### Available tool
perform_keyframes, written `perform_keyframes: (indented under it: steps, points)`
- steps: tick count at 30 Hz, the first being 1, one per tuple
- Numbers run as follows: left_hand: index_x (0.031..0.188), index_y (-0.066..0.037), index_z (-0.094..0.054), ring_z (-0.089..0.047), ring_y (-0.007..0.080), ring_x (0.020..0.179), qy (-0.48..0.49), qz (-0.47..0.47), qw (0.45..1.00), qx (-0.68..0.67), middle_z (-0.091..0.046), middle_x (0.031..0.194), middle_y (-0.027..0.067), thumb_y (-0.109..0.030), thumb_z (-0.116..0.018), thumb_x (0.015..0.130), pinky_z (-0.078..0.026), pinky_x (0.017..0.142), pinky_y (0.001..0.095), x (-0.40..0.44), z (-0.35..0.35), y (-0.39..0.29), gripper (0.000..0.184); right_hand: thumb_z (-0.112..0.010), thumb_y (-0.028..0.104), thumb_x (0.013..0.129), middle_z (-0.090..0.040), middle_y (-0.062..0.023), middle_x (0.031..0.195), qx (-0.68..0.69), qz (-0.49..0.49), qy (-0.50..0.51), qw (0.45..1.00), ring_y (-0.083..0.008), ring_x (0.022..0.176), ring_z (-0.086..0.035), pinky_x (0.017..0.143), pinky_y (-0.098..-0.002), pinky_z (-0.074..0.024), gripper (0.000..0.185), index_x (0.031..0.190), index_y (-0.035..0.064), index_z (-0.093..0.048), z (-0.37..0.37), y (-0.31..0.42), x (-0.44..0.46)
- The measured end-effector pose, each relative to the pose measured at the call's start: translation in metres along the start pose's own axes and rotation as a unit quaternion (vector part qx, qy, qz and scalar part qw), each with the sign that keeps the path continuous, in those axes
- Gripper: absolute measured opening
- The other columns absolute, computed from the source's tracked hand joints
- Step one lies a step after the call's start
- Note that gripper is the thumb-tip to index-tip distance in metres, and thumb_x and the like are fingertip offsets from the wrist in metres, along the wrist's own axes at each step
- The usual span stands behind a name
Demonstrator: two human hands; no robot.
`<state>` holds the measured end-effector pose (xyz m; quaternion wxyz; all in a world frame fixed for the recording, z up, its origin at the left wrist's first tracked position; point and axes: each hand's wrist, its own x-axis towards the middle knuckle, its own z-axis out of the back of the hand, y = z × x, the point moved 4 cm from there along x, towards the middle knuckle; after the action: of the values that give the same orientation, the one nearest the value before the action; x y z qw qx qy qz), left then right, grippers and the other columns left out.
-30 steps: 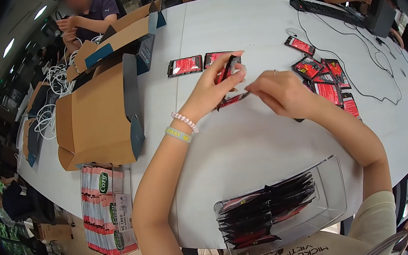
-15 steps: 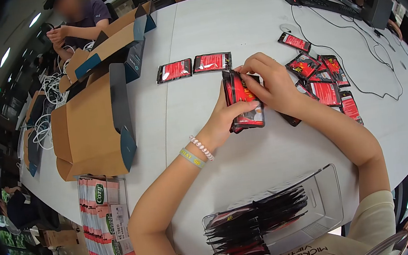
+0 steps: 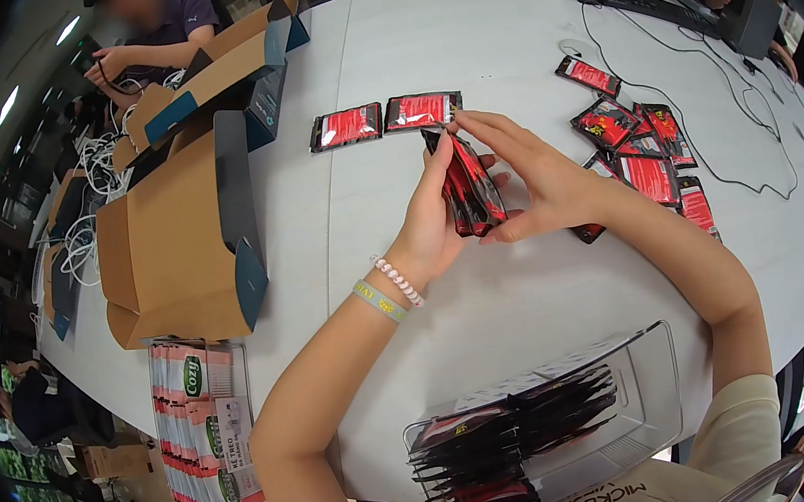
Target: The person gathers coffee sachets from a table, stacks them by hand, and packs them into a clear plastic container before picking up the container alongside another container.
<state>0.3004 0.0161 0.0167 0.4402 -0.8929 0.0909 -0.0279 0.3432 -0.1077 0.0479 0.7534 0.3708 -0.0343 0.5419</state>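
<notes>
A small stack of red and black packets (image 3: 470,189) is held above the table, turned on edge so that its layered sides show. My left hand (image 3: 426,216) grips it from the left, thumb along the near face. From the right, my right hand (image 3: 547,175) cups the same stack, forefinger at its top end and thumb at its bottom end. Two more packets, a left one (image 3: 346,126) and a right one (image 3: 422,110), lie side by side just beyond my hands. To the right is a loose pile of similar packets (image 3: 647,178).
Near my body stands a clear basket (image 3: 654,421) with rows of dark packets. A rack of Cozy sachets (image 3: 199,423) is at the table's left edge, below open cardboard boxes (image 3: 178,242). A keyboard (image 3: 637,6) and cables lie at far right. Other people sit across the table.
The stack has turned from showing its printed front to standing on edge. My right hand has shifted from pinching its top to spanning its right side; my left thumb has moved up.
</notes>
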Motion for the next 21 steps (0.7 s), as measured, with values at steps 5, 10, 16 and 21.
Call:
perform_keyframes:
  steps: [5, 10, 16, 21]
  points:
    - [0.136, -0.01, -0.036, -0.055, 0.0233, 0.114, 0.025, 0.003, 0.999, 0.035, -0.052, 0.123, 0.012, -0.054, -0.029, 0.098, -0.052, 0.091, 0.041, -0.001, -0.008, 0.002, 0.059, -0.086, 0.029, 0.053, -0.027, -0.0199, 0.147, -0.076, -0.005, 0.008, 0.997, -0.0377, 0.129, -0.037, 0.103, -0.046, -0.0366, 0.117, 0.147, 0.0038, -0.021, 0.0, 0.008, -0.003]
    - [0.136, -0.014, -0.026, -0.058, 0.0228, 0.109, 0.072, 0.0, 0.996, 0.044, -0.049, 0.122, 0.0102, -0.058, -0.032, 0.096, -0.056, 0.082, 0.038, -0.003, -0.013, 0.005, 0.06, -0.084, 0.032, 0.053, -0.035, -0.022, 0.141, -0.158, 0.069, -0.015, 0.985, -0.0395, 0.124, -0.042, 0.105, -0.0474, -0.0303, 0.12, 0.147, -0.0008, -0.017, -0.004, 0.014, -0.005]
    - [0.132, -0.007, -0.041, -0.058, 0.0199, 0.109, 0.021, 0.003, 0.999, 0.048, -0.055, 0.122, 0.0116, -0.051, -0.031, 0.099, -0.052, 0.09, 0.0379, 0.001, -0.007, 0.002, 0.056, -0.084, 0.029, 0.051, -0.043, -0.024, 0.129, -0.129, 0.026, 0.004, 0.991, -0.0376, 0.121, -0.044, 0.104, -0.046, -0.0306, 0.123, 0.146, -0.0042, -0.013, -0.005, 0.015, -0.003]
    - [0.124, -0.009, -0.049, -0.063, 0.0211, 0.102, 0.034, 0.041, 0.999, 0.008, -0.061, 0.113, 0.0109, -0.052, -0.038, 0.096, -0.056, 0.081, 0.0424, -0.001, -0.005, -0.002, 0.053, -0.084, 0.032, 0.05, -0.042, -0.0235, 0.13, -0.14, 0.033, -0.001, 0.99, -0.039, 0.119, -0.044, 0.102, -0.0464, -0.0318, 0.123, 0.145, -0.0045, -0.015, -0.004, 0.019, -0.004]
